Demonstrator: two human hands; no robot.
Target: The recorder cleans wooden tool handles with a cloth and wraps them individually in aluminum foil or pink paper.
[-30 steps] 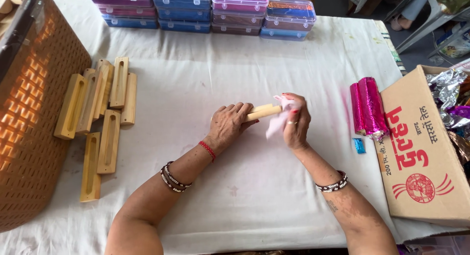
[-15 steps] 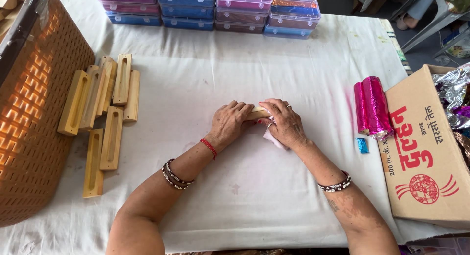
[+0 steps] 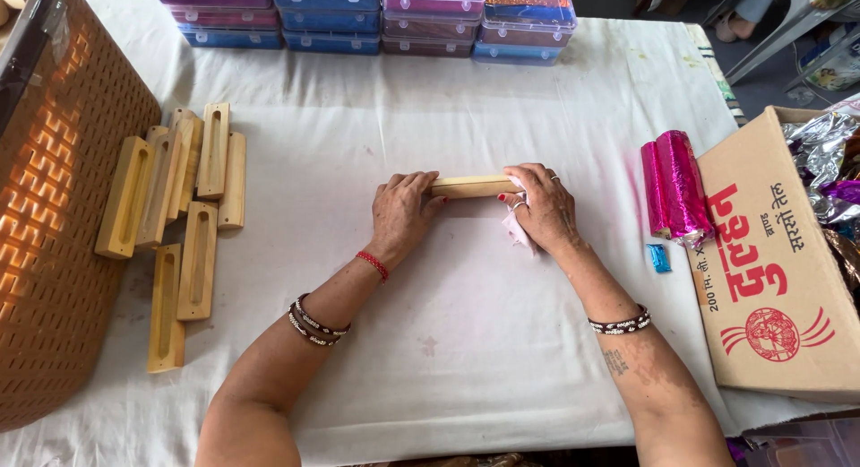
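A: Both hands clamped the wooden block (image 3: 472, 186) at table centre — left hand (image 3: 401, 212) on one end, right hand (image 3: 543, 209) pinning a pale cloth (image 3: 519, 226).

B: Plenty left, I'd judge — more slotted blocks (image 3: 184, 207) waited at nine o'clock.

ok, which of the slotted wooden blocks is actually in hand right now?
The wooden block at table centre, lying sideways between the left hand and right hand. The other blocks lie untouched by the brown basket.

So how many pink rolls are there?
2 pink rolls: side by side on the table, beside the cardboard box, right of the right hand. Others may be hidden inside it.
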